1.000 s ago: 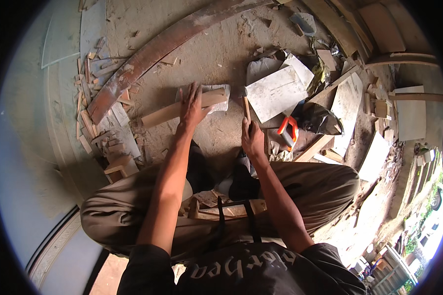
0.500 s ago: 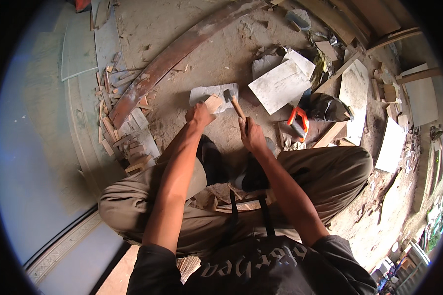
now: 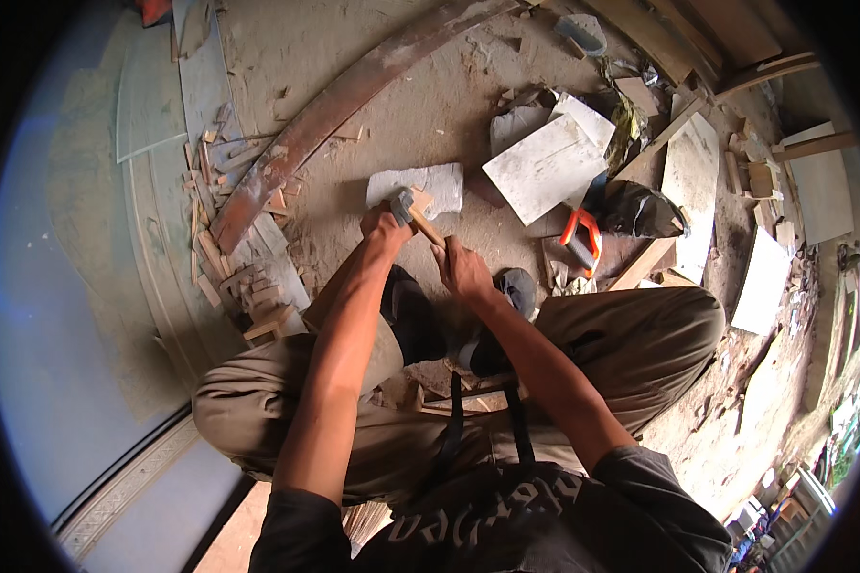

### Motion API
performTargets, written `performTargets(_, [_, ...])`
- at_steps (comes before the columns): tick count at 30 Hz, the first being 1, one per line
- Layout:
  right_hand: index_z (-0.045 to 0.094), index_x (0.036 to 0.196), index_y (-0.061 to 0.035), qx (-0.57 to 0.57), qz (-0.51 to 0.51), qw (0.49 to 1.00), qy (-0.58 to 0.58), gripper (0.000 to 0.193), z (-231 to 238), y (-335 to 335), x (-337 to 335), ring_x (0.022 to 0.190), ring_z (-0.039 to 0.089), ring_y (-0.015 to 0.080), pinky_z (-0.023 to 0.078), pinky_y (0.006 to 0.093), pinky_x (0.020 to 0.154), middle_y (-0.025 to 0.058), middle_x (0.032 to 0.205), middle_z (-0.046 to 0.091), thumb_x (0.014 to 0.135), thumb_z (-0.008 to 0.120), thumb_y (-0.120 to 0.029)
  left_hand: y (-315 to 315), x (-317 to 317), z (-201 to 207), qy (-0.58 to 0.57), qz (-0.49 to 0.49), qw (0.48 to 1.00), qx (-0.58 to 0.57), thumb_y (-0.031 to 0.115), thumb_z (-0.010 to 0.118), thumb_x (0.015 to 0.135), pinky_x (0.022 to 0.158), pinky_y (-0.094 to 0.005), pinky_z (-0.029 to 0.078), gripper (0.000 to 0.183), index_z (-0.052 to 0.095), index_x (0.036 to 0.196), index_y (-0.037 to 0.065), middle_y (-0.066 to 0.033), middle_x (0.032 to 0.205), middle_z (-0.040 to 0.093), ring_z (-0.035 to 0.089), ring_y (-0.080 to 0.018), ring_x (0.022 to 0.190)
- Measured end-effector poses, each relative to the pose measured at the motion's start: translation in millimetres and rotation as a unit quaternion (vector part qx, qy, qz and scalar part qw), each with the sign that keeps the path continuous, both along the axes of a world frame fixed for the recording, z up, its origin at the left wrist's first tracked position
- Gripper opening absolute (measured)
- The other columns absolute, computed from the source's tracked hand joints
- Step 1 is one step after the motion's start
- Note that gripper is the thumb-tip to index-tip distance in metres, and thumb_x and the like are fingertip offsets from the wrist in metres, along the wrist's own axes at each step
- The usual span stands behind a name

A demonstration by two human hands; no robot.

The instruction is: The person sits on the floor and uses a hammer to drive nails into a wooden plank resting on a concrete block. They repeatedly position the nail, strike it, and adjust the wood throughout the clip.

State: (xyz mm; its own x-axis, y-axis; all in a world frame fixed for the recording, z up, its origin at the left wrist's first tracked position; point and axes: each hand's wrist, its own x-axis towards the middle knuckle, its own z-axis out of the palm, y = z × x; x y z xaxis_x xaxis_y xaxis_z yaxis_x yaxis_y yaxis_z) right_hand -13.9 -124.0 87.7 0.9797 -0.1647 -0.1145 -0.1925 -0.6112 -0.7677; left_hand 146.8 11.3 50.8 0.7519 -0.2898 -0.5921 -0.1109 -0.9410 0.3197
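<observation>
My right hand (image 3: 466, 269) is closed around the wooden handle of a hammer (image 3: 428, 227). The hammer's dark metal head lies over my left hand's front, close to a small light wood block (image 3: 422, 201). My left hand (image 3: 382, 223) grips that block at its near end, fingers partly hidden by the hammer head. Under the block is a whitish stone slab (image 3: 444, 181) on the dirt floor. Whether the hammer head touches the block, I cannot tell.
A long curved brown board (image 3: 325, 110) lies beyond the slab. To the left are several wood offcuts (image 3: 258, 277). On the right lie white panels (image 3: 545, 162), an orange-handled saw (image 3: 583, 241) and a black plastic bag (image 3: 643, 212). My shoes (image 3: 409, 315) are close below my hands.
The hammer has swung leftward with my right hand, from the slab's right part to over the block beside my left hand. My left hand stays in nearly the same place.
</observation>
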Motion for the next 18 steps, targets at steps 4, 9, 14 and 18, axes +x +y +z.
performTargets(4, [0.044, 0.094, -0.0022, -0.026, -0.044, 0.999, 0.012, 0.031, -12, 4, 8, 0.061, 0.058, 0.0493, 0.044, 0.0569, 0.052, 0.0281, 0.062, 0.057, 0.099, 0.048, -0.033, -7, -6, -4, -0.136, -0.016, 0.990, 0.041, 0.027, 0.067, 0.073, 0.093, -0.0427, 0.050, 0.038, 0.067, 0.105, 0.006, -0.0239, 0.112, 0.064, 0.060, -0.0396, 0.108])
performTargets(9, [0.044, 0.094, -0.0027, -0.031, -0.018, 0.999, -0.009, 0.030, -11, -8, 3, 0.060, 0.059, 0.0481, 0.045, 0.0561, 0.051, 0.0270, 0.061, 0.057, 0.098, 0.049, -0.032, -16, -3, 24, -0.038, -0.023, 0.999, 0.017, 0.027, 0.070, 0.069, 0.091, -0.0441, 0.051, 0.047, 0.065, 0.106, 0.000, -0.0289, 0.111, 0.063, 0.060, -0.0422, 0.107])
performTargets(14, [0.043, 0.094, -0.0038, -0.070, -0.008, 0.997, -0.018, 0.031, -21, -9, 6, 0.059, 0.060, 0.0458, 0.047, 0.0545, 0.050, 0.0245, 0.064, 0.061, 0.098, 0.049, -0.034, -8, -2, 3, -0.070, -0.018, 0.995, 0.068, 0.033, 0.073, 0.070, 0.086, -0.0401, 0.055, 0.050, 0.066, 0.112, 0.008, -0.0213, 0.113, 0.065, 0.062, -0.0356, 0.109])
performTargets(18, [0.042, 0.094, -0.0045, -0.063, -0.008, 0.998, -0.030, 0.032, -19, -9, 10, 0.057, 0.061, 0.0450, 0.047, 0.0547, 0.050, 0.0236, 0.066, 0.062, 0.098, 0.049, -0.036, -9, -3, 10, -0.045, -0.016, 0.998, 0.031, 0.033, 0.077, 0.070, 0.092, -0.0437, 0.052, 0.077, 0.044, 0.138, 0.021, -0.0150, 0.120, 0.064, 0.061, -0.0360, 0.111])
